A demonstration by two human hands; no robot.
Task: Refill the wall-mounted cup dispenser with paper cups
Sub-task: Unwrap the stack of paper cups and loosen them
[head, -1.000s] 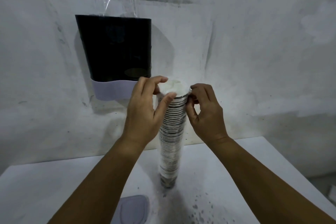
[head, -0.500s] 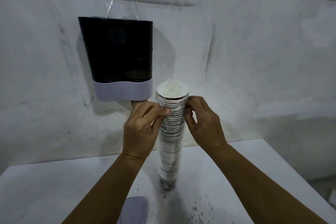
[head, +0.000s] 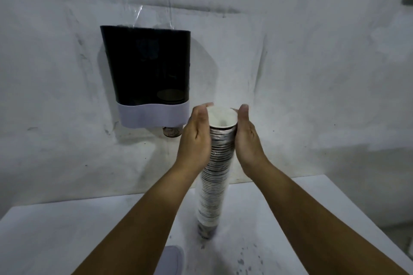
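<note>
A tall stack of paper cups [head: 214, 187] stands upright on the white table [head: 67, 230], its open white top cup facing me. My left hand [head: 196, 138] and my right hand [head: 248, 140] press flat against the stack's upper part from either side, fingers straight and pointing up. The stack is clasped between my two palms. The wall-mounted cup dispenser [head: 147, 65], black with a pale lavender band at the bottom, hangs up and left of the stack. A cup's bottom [head: 171, 132] pokes out beneath it.
A clear plastic sleeve [head: 154, 4] sticks up from the dispenser's open top against the grey wall. A pale lavender lid [head: 172, 260] lies on the table near its front edge, beside my left forearm. Dark specks mark the table at front right.
My fingers were pinching at the stack's top rim, then lower on its sides. Now both hands are flattened against the stack, and the top cup shows open.
</note>
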